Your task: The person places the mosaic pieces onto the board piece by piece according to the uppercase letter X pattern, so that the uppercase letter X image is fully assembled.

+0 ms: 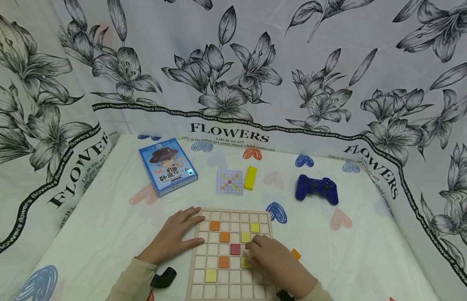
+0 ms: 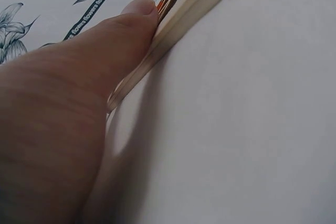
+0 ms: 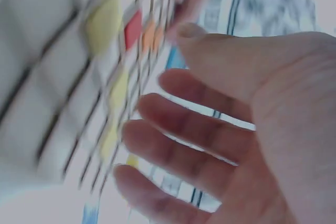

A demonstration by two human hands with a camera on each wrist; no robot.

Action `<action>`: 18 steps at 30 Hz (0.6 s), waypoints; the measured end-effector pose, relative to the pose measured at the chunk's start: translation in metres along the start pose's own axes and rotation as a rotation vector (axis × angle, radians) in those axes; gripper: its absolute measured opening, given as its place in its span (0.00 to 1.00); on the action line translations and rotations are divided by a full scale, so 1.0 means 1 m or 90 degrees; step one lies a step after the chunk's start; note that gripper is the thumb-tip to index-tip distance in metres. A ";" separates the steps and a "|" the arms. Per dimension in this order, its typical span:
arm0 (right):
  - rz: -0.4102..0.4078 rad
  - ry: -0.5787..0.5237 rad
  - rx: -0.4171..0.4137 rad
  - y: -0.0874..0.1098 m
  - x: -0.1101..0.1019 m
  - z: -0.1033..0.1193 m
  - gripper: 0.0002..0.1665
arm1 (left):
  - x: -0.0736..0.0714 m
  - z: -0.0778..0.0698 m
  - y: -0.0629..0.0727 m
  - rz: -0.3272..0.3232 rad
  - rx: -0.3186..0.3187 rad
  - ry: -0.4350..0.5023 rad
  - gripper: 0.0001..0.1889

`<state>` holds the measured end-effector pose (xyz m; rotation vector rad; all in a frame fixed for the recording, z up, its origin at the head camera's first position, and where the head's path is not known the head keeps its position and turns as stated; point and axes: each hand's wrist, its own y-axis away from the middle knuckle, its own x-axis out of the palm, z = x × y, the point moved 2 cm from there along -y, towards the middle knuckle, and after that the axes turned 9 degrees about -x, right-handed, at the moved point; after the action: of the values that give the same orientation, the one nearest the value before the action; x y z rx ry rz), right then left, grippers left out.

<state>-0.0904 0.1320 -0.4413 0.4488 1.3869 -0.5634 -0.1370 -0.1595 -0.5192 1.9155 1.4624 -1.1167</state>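
Note:
A wooden grid board [image 1: 230,290] carries several orange and yellow square tiles and one red tile [image 1: 235,249]. On its left edge rests my left hand [image 1: 174,237], fingers and thumb spread. In the left wrist view the thumb [image 2: 131,35] lies against the board's side. My right hand [image 1: 276,263] hovers over the board's right part, by a yellow tile [image 1: 246,262] that it partly covers. Its fingers [image 3: 178,150] are loosely bent and hold nothing in the right wrist view. Some right-hand cells are hidden beneath that hand. An orange tile [image 1: 295,254] lies off the board's right side.
Behind the board lie a patterned card [image 1: 229,182], a yellow block [image 1: 250,178] and a blue box [image 1: 168,167]. A blue game controller [image 1: 317,189] is at the back right. A black curved object [image 1: 163,278] sits by my left wrist. Flower-printed cloth [image 1: 225,83] hangs around the surface.

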 end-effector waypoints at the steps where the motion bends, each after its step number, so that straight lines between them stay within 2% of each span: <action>1: -0.011 0.001 0.020 0.008 -0.001 -0.006 0.14 | 0.000 0.000 0.000 0.000 -0.001 0.001 0.35; 6: -0.031 0.006 0.163 0.049 0.001 -0.036 0.15 | 0.000 -0.001 0.001 0.002 -0.001 0.006 0.34; 9: -0.015 -0.006 0.265 0.067 0.007 -0.048 0.16 | -0.001 -0.002 0.001 0.005 -0.003 0.006 0.34; 11: 0.000 -0.020 0.310 0.076 0.010 -0.052 0.16 | -0.001 -0.003 0.001 0.006 -0.005 0.006 0.35; 13: 0.014 -0.029 0.338 0.080 0.013 -0.053 0.16 | -0.001 -0.003 0.001 0.006 -0.006 0.006 0.35; 18: 0.001 -0.039 0.329 0.086 0.017 -0.053 0.15 | -0.002 -0.002 0.001 0.004 -0.006 0.004 0.35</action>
<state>-0.0781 0.2298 -0.4681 0.8386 1.1735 -0.9312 -0.1357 -0.1587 -0.5167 1.9184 1.4614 -1.0994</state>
